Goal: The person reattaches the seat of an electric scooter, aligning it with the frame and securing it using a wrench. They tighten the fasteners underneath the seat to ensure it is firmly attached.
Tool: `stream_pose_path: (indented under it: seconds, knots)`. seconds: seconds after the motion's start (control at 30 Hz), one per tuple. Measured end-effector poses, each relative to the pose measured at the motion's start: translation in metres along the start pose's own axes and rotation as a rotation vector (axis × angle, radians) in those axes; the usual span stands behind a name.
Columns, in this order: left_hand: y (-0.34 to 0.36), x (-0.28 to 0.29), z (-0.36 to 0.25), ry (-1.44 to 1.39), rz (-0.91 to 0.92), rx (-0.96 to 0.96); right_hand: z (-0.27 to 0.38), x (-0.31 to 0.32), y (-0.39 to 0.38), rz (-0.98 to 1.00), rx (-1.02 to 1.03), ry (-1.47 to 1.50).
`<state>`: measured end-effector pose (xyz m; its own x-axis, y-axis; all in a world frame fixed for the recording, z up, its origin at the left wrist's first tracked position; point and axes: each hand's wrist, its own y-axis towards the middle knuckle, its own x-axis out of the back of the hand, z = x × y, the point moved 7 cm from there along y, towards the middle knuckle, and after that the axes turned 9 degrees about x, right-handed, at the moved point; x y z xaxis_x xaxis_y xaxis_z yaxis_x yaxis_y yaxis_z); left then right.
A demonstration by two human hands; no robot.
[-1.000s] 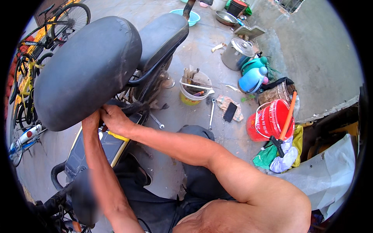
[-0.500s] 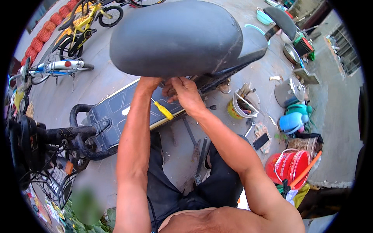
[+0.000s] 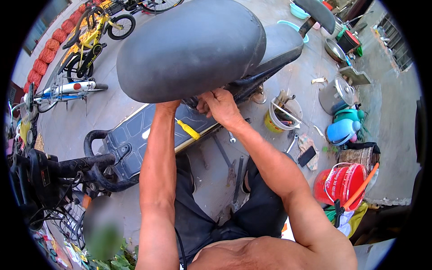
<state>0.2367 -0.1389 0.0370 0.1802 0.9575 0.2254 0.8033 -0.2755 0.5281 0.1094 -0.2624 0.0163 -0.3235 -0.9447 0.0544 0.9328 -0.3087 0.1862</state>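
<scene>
A large black padded seat (image 3: 189, 49) of an electric scooter spreads across the upper middle, over a dark footboard (image 3: 130, 130). My left hand (image 3: 168, 105) reaches under the seat's near edge; only its wrist end shows and its fingers are hidden. Beside it on the right, my right hand (image 3: 219, 106) is closed, fingers curled in at the dark parts below the seat. Whatever it grips there is hidden. A screwdriver (image 3: 188, 129) with a yellow handle lies on the footboard next to my left forearm.
Wrenches (image 3: 236, 180) and pliers (image 3: 231, 173) lie on the ground between my legs. To the right stand a white tool bucket (image 3: 273, 120), a phone (image 3: 307, 156) on a cloth and a red bucket (image 3: 332, 182). The scooter's handlebar (image 3: 63, 155) is at left, bicycles (image 3: 92, 56) beyond.
The seat sits further left and lower in view, covering more of my left hand. My right hand stays under its edge, slightly shifted. A wrench end now shows beside my right forearm.
</scene>
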Motion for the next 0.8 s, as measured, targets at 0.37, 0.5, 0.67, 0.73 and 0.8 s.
stream_pose_path:
  seconds: [0.37,0.5,0.67,0.73,0.8]
  knots:
    - [-0.004,0.001,-0.025,0.174,-0.003,-0.126,-0.004,0.008,0.007,-0.063,0.091,-0.069]
    - [-0.005,0.001,-0.004,0.27,0.055,-0.117,-0.007,-0.003,0.006,-0.066,0.066,-0.063]
    - [-0.008,-0.001,0.0,0.329,0.042,-0.14,-0.018,-0.006,0.01,-0.094,0.089,-0.05]
    - [-0.01,-0.002,-0.005,0.374,0.016,-0.19,-0.02,-0.008,0.01,-0.085,0.068,-0.043]
    - [-0.009,0.0,-0.006,0.423,-0.019,-0.253,-0.016,-0.012,0.01,-0.093,0.095,-0.03]
